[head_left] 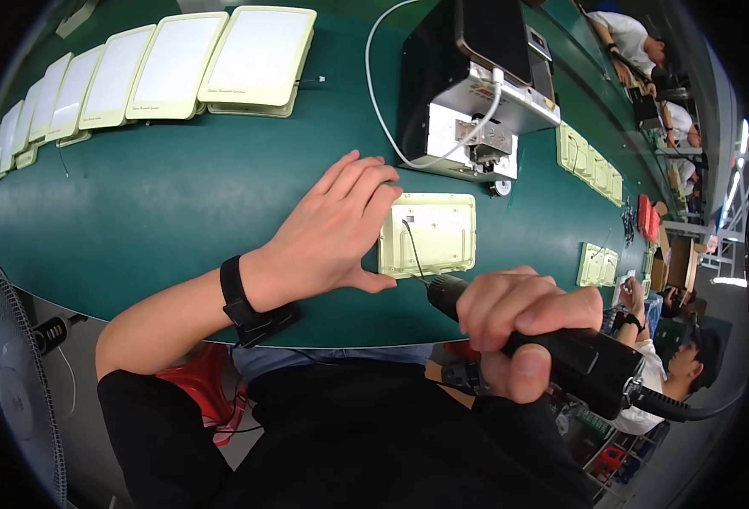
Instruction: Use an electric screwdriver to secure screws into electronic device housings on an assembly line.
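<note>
A pale yellow-green plastic housing (pixel 455 222) lies inner side up on the green bench, a thin dark wire running across it. My left hand (pixel 332 225) grips its left side, thumb at the near corner and fingers along the far corner. In my right hand (pixel 518 318) is a black electric screwdriver (pixel 591 356), fingers wrapped round its body. It is tilted, its nose down and to the left, and the thin bit reaches the housing's near edge. Whether the bit sits on a screw is too small to tell.
A row of white-faced panels (pixel 260 55) curves along the far left. Beyond the housing stands a black-and-silver machine (pixel 459 110) with a white cable. More housings (pixel 591 164) lie to the right, near a co-worker (pixel 676 373). A fan (pixel 14 382) stands at the lower left.
</note>
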Tool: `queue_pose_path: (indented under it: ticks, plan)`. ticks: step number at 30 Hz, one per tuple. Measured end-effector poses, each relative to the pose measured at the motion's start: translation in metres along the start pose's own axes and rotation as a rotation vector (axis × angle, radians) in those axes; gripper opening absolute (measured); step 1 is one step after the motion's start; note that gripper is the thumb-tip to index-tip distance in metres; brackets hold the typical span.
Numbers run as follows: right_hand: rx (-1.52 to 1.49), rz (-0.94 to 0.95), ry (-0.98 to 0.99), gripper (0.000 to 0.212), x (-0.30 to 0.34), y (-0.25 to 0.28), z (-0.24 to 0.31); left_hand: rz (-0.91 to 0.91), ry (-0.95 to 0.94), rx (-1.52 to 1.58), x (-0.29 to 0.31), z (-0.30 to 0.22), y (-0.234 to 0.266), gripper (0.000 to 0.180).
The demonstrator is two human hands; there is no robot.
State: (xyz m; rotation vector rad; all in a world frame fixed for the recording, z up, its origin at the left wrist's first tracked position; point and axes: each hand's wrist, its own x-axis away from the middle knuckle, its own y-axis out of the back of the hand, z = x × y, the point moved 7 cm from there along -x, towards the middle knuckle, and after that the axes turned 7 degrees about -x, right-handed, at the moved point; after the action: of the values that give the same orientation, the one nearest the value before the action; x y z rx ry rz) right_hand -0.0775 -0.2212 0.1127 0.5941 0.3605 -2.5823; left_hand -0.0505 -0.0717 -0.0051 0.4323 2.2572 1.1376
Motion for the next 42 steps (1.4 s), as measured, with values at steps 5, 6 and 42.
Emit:
queue_pose_path:
  ticks: [5, 6, 42]
  plan:
    - [0.041, -0.171, -0.040, 0.040, 0.012, 0.004, -0.004, 0.005, 0.015, -0.037, -0.002, -0.003, 0.001, 0.096]
    - [0.035, -0.177, -0.019, 0.040, 0.012, 0.005, -0.001, 0.000, 0.023, -0.046, -0.002, -0.005, 0.003, 0.094]
    - [-0.158, -0.212, 0.308, 0.034, 0.122, 0.154, 0.177, 0.277, -0.464, -0.277, -0.138, -0.237, -0.173, 0.070]
